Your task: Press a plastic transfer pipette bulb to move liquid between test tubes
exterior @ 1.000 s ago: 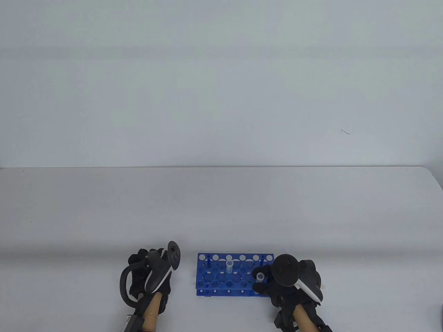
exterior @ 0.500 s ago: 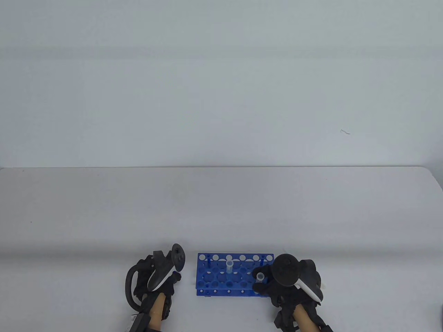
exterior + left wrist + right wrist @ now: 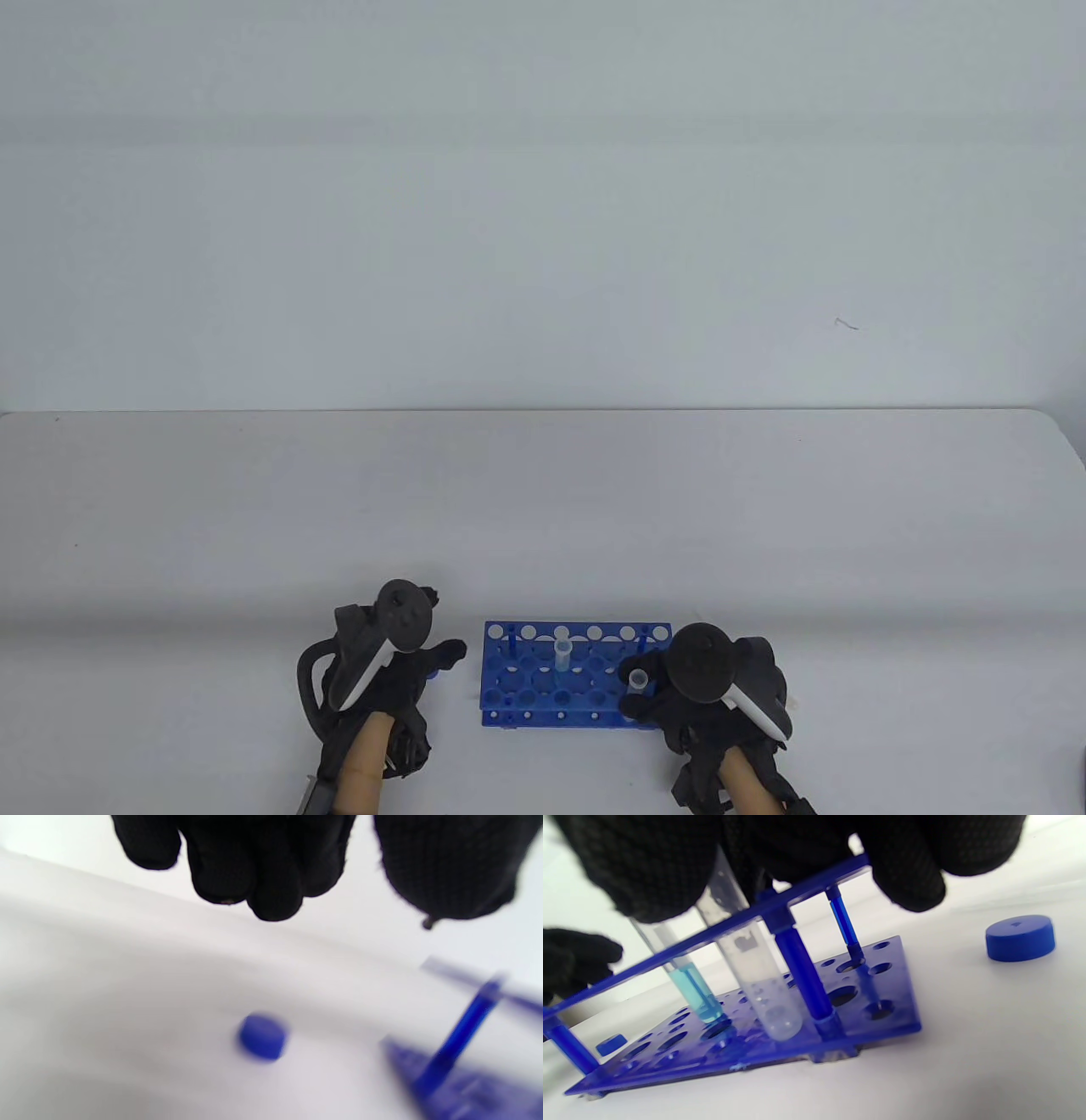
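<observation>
A blue test tube rack stands near the table's front edge. A tube with blue liquid stands in its middle. At the rack's right end an empty clear tube sits in a hole, and my right hand holds it with fingers curled round its top. My left hand hovers left of the rack with fingers hanging loosely and holding nothing. A blue cap lies on the table below it. No pipette is in view.
A second blue cap lies on the table to the right of the rack. The grey table stretches back to a pale wall.
My left hand has rolled over and reached up and to the right, its thumb now close to the rack's left end. The right hand and both tubes have stayed still.
</observation>
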Motion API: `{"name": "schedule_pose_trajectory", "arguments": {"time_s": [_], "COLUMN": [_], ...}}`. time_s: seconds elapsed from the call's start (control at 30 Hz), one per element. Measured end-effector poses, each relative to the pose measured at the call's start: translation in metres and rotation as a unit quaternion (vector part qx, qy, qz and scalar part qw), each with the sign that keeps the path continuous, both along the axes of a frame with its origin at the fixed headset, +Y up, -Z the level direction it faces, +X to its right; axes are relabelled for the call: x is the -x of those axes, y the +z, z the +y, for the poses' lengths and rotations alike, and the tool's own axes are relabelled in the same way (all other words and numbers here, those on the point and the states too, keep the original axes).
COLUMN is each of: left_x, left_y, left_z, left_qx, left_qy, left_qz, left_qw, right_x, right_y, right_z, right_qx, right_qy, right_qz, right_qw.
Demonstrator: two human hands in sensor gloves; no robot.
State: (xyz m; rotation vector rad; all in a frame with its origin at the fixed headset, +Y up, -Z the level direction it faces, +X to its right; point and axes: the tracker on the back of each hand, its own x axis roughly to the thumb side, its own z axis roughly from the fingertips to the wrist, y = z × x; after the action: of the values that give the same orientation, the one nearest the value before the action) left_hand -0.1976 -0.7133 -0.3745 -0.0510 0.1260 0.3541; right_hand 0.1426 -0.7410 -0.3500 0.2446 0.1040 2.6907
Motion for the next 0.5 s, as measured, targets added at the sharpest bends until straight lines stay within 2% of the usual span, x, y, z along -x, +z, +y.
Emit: {"name": "schedule_pose_trajectory", "arguments": {"time_s": [0.13,0.27,0.37,0.5], "left_x": [-0.002,-0.010,-0.011,-0.002], "left_y": [0.007,0.015,0.026,0.038], "left_z": [0.021,0.030,0.029,0.016], "left_qx": [-0.057,-0.085,-0.077,-0.101], "left_qy": [0.110,0.200,0.305,0.434], "left_qz": [-0.017,-0.051,-0.073,-0.071], "left_qw": [0.992,0.975,0.947,0.892], "right_x": [0.000,-0.001,-0.001,-0.001], "right_y": [0.000,0.000,0.000,-0.001], "right_z": [0.000,0.000,0.000,0.000], "right_qx": [0.001,0.004,0.004,0.005], "right_qy": [-0.002,-0.005,-0.005,-0.003], "right_qz": [0.001,0.003,0.004,0.007], "right_qw": [1.000,1.000,1.000,1.000]}}
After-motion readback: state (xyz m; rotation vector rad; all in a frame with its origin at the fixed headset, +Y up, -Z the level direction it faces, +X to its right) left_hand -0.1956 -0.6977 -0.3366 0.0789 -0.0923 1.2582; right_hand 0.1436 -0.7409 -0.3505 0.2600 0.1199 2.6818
